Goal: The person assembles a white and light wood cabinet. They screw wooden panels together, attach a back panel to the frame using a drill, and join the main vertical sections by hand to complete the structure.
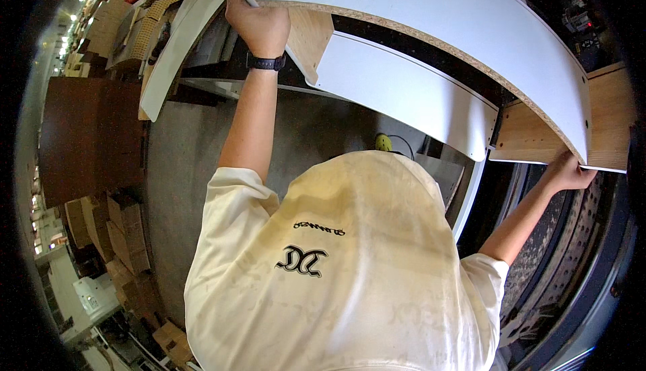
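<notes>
A long white-faced chipboard panel (431, 17) stretches across the top of the head view, with its raw chipboard edge facing me. Wood-coloured end boards join it at both ends, the right end board (609, 118) being plainer to see. My left hand (259, 27), with a black watch on the wrist, is closed at the panel's left end; its fingertips are hidden behind the boards. At the lower right corner my right hand (570, 171) is closed around the panel's edge. Below and behind lies a second white panel (404, 95), touched by neither hand.
On the left stand a narrow white board (182, 48), a brown sheet (91, 139) and stacked wooden pieces (128, 229). Dark machine rails (538, 256) run along the right. A yellow-green object (383, 143) is near the grey floor (188, 149).
</notes>
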`<state>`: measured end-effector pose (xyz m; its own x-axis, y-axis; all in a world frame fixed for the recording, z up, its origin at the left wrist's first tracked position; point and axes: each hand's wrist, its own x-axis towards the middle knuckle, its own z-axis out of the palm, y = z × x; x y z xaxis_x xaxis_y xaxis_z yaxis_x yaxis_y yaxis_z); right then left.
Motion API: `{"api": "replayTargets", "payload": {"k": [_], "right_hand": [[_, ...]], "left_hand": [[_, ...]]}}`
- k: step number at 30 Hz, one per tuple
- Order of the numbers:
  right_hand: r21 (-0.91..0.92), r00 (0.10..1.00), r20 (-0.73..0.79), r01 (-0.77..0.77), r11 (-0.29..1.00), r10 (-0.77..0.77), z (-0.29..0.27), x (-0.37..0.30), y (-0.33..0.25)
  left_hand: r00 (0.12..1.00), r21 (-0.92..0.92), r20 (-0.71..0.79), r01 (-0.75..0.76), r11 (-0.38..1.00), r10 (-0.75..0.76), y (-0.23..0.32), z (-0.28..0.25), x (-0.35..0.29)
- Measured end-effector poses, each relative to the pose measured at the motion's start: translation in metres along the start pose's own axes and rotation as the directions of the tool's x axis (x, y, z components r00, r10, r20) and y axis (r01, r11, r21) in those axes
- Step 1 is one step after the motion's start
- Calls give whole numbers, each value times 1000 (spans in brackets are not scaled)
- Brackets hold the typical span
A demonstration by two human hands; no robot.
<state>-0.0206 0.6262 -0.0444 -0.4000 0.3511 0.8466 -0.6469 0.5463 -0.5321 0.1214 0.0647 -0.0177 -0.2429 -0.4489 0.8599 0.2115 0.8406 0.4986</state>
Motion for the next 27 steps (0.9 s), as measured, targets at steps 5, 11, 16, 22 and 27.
{"api": "replayTargets", "payload": {"k": [5,11,16,22,27], "right_hand": [[35,999,-1,-53,998,53,4,-5,-12],[-68,1000,26,12,998,-10,-3,-6,-5],[25,999,-6,-47,999,47,0,-14,-10],[-92,999,-4,-34,995,33,2,-17,-20],[-91,999,-5,-46,995,45,4,-16,-24]], "left_hand": [[998,35,25,-55,998,55,-1,-7,-1],[1000,-3,-4,-16,1000,16,-7,-9,-5],[1000,28,-6,-10,1000,10,1,-10,-4],[1000,-59,-17,9,998,-10,-6,-8,-4],[1000,-15,6,-3,1000,3,4,-7,1]]}}
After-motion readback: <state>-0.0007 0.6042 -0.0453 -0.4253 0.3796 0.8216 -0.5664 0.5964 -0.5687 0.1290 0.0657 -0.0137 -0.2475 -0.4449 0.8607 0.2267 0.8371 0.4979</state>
